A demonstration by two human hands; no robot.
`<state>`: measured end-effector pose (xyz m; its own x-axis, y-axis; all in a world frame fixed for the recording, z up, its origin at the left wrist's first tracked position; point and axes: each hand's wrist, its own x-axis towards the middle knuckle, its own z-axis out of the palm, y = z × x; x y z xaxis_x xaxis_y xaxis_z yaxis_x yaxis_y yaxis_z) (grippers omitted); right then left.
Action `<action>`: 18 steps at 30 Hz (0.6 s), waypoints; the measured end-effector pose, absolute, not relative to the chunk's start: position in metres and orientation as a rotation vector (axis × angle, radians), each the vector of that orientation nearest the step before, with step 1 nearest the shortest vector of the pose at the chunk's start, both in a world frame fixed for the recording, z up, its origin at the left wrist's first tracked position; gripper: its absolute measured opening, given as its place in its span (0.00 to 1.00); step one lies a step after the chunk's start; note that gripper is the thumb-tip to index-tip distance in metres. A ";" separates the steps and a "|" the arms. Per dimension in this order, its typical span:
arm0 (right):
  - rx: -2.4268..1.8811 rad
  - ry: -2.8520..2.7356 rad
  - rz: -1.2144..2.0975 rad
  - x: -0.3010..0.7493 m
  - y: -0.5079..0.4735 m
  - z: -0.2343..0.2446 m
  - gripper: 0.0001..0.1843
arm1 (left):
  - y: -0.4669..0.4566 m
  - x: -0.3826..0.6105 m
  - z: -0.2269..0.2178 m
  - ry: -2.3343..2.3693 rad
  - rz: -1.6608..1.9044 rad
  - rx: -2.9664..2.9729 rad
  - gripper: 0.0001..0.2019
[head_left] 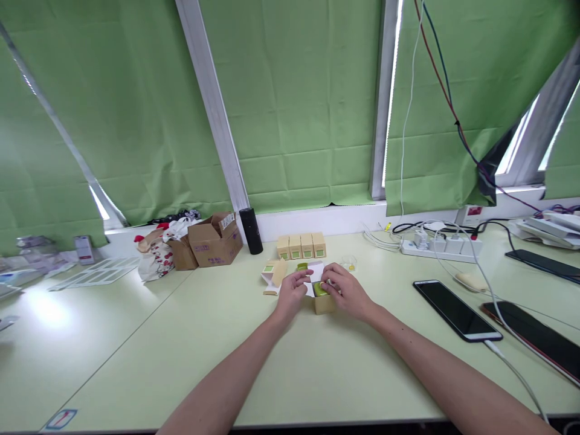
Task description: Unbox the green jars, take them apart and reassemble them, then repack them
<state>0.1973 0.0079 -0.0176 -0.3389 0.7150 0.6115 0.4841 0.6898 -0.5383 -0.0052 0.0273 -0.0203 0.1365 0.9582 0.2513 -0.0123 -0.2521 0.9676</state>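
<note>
A small tan cardboard box (324,305) stands open on the table between my hands, its white flaps raised. In its mouth sits a small green rounded case (318,290). My right hand (347,291) grips the case from the right with thumb and fingers, partly hiding it. On the box's left side is my left hand (292,294), its fingers apart and bent toward the flaps, with nothing visible in them. Just behind the box lies another small green piece (302,266). An opened tan and white box (273,275) lies to the left.
Several closed tan boxes (301,246) stand in a row behind my hands. A small clear and yellow item (348,263) lies near them. Farther left are a black cylinder (251,231) and a brown carton (215,240). A power strip (441,249), cables and a phone (457,310) occupy the right.
</note>
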 end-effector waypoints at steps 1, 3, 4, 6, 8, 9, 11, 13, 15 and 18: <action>-0.914 -1.993 0.349 0.197 0.009 -0.019 0.07 | 0.027 -0.005 -0.020 0.982 1.281 1.462 0.25; -0.904 -1.964 0.391 0.197 0.012 -0.023 0.07 | 0.028 -0.006 -0.021 0.984 1.277 1.466 0.26; -0.903 -1.952 0.408 0.197 0.014 -0.024 0.06 | 0.028 -0.006 -0.021 0.985 1.279 1.467 0.26; -0.906 -1.935 0.436 0.197 0.016 -0.027 0.06 | 0.028 -0.006 -0.021 0.985 1.282 1.466 0.25; -0.909 -1.918 0.457 0.197 0.018 -0.028 0.06 | 0.028 -0.006 -0.021 0.985 1.283 1.462 0.25; -0.911 -1.912 0.467 0.197 0.019 -0.029 0.06 | 0.028 -0.006 -0.020 0.983 1.282 1.460 0.25; -0.919 -1.901 0.482 0.196 0.019 -0.028 0.06 | 0.027 -0.006 -0.020 0.977 1.276 1.459 0.25; -0.925 -1.891 0.490 0.196 0.019 -0.028 0.06 | 0.025 -0.006 -0.018 0.974 1.271 1.459 0.25; -0.932 -1.882 0.497 0.195 0.018 -0.028 0.06 | 0.025 -0.005 -0.017 0.971 1.274 1.462 0.25; -0.946 -1.878 0.510 0.195 0.018 -0.027 0.07 | 0.024 -0.005 -0.017 0.967 1.285 1.461 0.25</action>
<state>0.1950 0.0181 -0.0270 -0.2610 0.7868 0.5594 0.3959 0.6157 -0.6813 -0.0053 0.0241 -0.0165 0.1416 0.9562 0.2561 -0.0187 -0.2561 0.9665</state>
